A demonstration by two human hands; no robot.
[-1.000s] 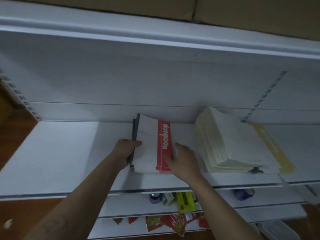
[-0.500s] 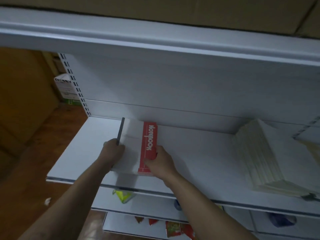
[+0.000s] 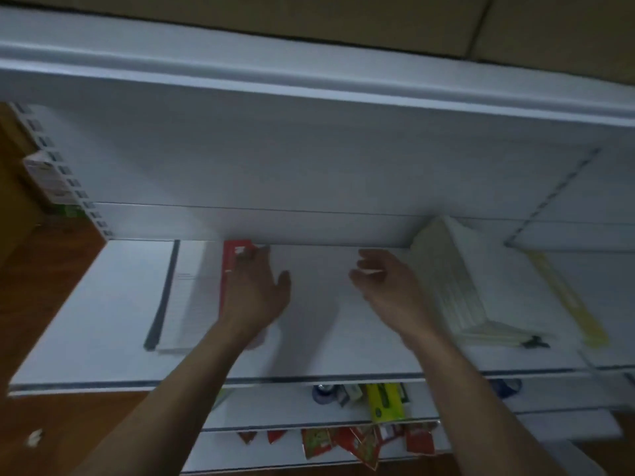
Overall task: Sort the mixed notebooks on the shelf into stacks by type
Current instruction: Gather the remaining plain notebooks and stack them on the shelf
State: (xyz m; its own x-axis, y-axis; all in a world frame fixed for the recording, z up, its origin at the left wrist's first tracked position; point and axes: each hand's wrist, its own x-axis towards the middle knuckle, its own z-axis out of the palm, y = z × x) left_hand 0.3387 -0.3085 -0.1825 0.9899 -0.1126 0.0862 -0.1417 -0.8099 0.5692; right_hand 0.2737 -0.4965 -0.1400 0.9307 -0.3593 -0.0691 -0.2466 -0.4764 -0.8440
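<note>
The shelf [image 3: 86,321] is carrying three groups of notebooks. Toward its left end, the red-band stack [image 3: 192,293], which has a white cover and a dark spine, is lying flat with its far end touching the back edge of the shelf. The left hand [image 3: 254,297] is resting palm-down on the red band, fingers extended toward the back edge. It is gripping nothing and is only pressing on the top cover. The step in hand appears to be seating this stack in its place, since the hand is lying on it in a settling posture rather than a lifting one.

At the middle of the shelf, the right hand [image 3: 385,286] is hovering above the bare surface, fingers loosely curled and holding nothing, just beside the cream stack [image 3: 446,280]. That stack is sitting toward the right, fanned and leaning, with its far corner at the back edge. Beyond it, the yellow-band notebook [image 3: 563,297] is lying flat near the right end.

The next move is probably calling for the right hand to draw a notebook from the cream stack. Its slanted layers are likely needing support from both hands. Whether other types are lying inside it cannot be told.
</note>
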